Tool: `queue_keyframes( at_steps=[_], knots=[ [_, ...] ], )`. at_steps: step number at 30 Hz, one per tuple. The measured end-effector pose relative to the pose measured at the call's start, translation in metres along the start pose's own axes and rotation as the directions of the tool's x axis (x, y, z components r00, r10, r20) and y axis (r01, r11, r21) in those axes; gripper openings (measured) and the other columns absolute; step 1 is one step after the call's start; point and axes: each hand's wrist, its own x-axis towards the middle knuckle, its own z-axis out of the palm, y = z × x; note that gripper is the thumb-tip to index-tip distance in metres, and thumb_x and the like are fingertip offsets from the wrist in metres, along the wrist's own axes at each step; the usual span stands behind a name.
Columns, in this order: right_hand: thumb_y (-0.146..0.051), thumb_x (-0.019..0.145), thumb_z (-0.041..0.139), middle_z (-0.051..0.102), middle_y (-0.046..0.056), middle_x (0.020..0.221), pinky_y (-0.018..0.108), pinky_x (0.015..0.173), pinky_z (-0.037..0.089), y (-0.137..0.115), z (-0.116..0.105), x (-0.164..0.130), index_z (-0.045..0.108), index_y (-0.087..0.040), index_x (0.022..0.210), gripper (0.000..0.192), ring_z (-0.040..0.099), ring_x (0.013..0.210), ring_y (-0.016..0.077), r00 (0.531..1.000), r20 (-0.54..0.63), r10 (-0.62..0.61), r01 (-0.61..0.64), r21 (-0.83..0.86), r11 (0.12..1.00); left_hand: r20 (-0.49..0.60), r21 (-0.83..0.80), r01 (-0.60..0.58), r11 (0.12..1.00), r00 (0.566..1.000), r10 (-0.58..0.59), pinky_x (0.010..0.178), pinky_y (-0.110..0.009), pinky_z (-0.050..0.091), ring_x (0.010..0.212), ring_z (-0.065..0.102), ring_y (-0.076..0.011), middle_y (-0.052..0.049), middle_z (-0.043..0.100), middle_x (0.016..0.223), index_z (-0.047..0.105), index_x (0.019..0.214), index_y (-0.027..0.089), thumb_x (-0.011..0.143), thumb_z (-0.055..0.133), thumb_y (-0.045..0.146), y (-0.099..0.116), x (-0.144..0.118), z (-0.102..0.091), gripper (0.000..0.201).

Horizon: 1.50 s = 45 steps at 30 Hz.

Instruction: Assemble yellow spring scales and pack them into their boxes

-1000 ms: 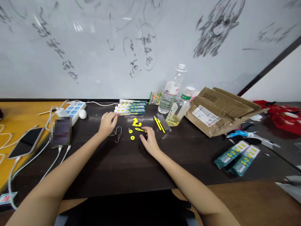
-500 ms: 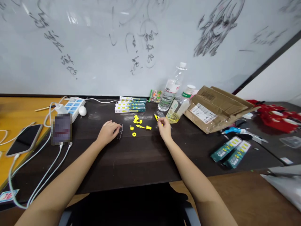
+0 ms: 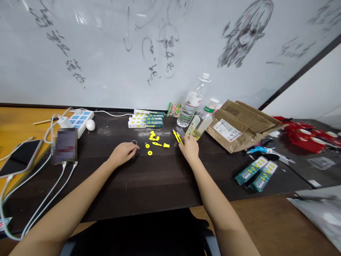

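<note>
My left hand (image 3: 123, 153) rests on the dark table with its fingers curled over a thin pale wire loop (image 3: 135, 142); part of the loop is hidden under them. Just right of it are small yellow plastic parts: two rings (image 3: 150, 153), an angular piece (image 3: 152, 135) and a short rod with a thick end (image 3: 165, 145). My right hand (image 3: 190, 147) lies palm down at the near ends of two slim yellow-and-black sticks (image 3: 177, 137), with thumb and fingers apart. A clear plastic strip (image 3: 180, 132) lies beside the sticks, close to the fingertips.
Several narrow boxes (image 3: 146, 124) stand behind the parts. A water bottle (image 3: 188, 110), a green-labelled bottle (image 3: 201, 122) and a cardboard parcel (image 3: 234, 124) are beyond my right hand. Farther right lie two boxes (image 3: 263, 176) and scissors (image 3: 277, 154). Cables and a power strip (image 3: 82, 119) are left.
My left hand has moved slightly down and now covers more of the wire loop. My right hand has shifted right and its fingers have spread, so more of the yellow-and-black sticks shows.
</note>
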Motion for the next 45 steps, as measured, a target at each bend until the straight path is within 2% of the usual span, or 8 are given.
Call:
queue_keyframes(
  at_steps=[6,17,26,29,32,35,39,45],
  knots=[
    [-0.024,0.078,0.057,0.057,0.017,0.092,0.04,0.074,0.04,0.003,0.014,0.002,0.064,-0.013,0.079,0.013,0.05,0.092,0.0294,0.999,0.017,-0.047,0.049,-0.141,0.989,-0.005,-0.03,0.015,0.999,1.0,-0.016,0.087,-0.037,0.047,0.094,0.064,-0.0218,-0.007,0.07,0.099,0.067,0.104,0.023,0.09,0.038,0.029,0.0,0.0,0.001,0.032],
    [-0.022,0.08,0.054,0.061,0.02,0.093,0.042,0.076,0.038,-0.005,0.017,0.007,0.064,-0.011,0.088,0.017,0.052,0.093,0.0312,0.999,0.045,-0.029,0.035,-0.151,0.988,-0.038,-0.005,-0.034,0.999,0.999,0.034,0.083,-0.036,0.047,0.09,0.064,-0.0214,-0.006,0.07,0.095,0.067,0.101,0.022,0.091,0.039,0.027,0.006,0.001,0.0,0.03],
    [-0.022,0.083,0.048,0.061,0.009,0.079,0.034,0.074,0.042,-0.004,-0.003,0.008,0.058,-0.016,0.087,0.012,0.055,0.084,0.0239,0.989,-0.146,0.04,-0.008,0.213,0.977,-0.076,0.057,-0.17,0.984,0.982,0.174,0.089,-0.035,0.046,0.09,0.062,-0.0192,-0.005,0.07,0.093,0.066,0.1,0.021,0.091,0.041,0.022,0.025,0.003,0.001,0.027],
    [-0.031,0.083,0.054,0.061,0.006,0.076,0.03,0.067,0.045,-0.02,-0.014,-0.003,0.059,-0.017,0.085,0.015,0.057,0.071,0.0184,0.987,-0.154,0.04,0.047,0.526,0.849,-0.168,0.105,-0.211,0.972,0.96,0.226,0.094,-0.037,0.044,0.101,0.06,-0.0192,-0.006,0.067,0.106,0.062,0.111,0.021,0.091,0.042,0.02,0.039,0.002,0.0,0.028],
    [-0.041,0.075,0.065,0.063,0.003,0.069,0.026,0.055,0.044,-0.048,-0.018,-0.022,0.06,-0.017,0.078,0.025,0.057,0.06,0.0145,0.998,0.035,-0.045,-0.004,0.828,0.561,-0.321,0.176,-0.154,0.972,0.925,0.205,0.102,-0.042,0.038,0.114,0.054,-0.0211,-0.009,0.06,0.124,0.052,0.125,0.021,0.09,0.045,0.019,0.052,0.0,-0.001,0.036],
    [-0.045,0.07,0.071,0.065,0.001,0.061,0.023,0.05,0.044,-0.072,-0.017,-0.04,0.06,-0.017,0.075,0.03,0.057,0.052,0.0119,0.94,0.227,-0.256,-0.142,0.939,0.312,-0.299,0.237,-0.178,0.955,0.922,0.246,0.091,-0.037,0.043,0.101,0.059,-0.0192,-0.009,0.064,0.113,0.05,0.126,0.019,0.092,0.043,0.017,0.059,-0.002,0.002,0.034],
    [-0.044,0.068,0.073,0.061,-0.002,0.052,0.02,0.042,0.038,-0.083,-0.015,-0.047,0.061,-0.017,0.074,0.03,0.049,0.042,0.0075,0.896,0.33,-0.296,-0.268,0.935,0.231,-0.193,0.275,-0.218,0.936,0.942,0.276,0.068,-0.027,0.044,0.074,0.06,-0.0151,-0.004,0.065,0.082,0.056,0.117,0.017,0.095,0.036,0.016,0.058,-0.002,0.01,0.03],
    [-0.043,0.072,0.069,0.059,-0.003,0.052,0.018,0.039,0.036,-0.076,-0.005,-0.043,0.066,-0.015,0.077,0.029,0.047,0.041,0.0059,0.87,0.39,-0.301,-0.342,0.918,0.201,-0.172,0.213,-0.175,0.961,0.962,0.213,0.066,-0.023,0.044,0.07,0.06,-0.0126,-0.002,0.062,0.077,0.059,0.114,0.019,0.098,0.034,0.026,0.054,-0.002,0.012,0.031]
  ],
)
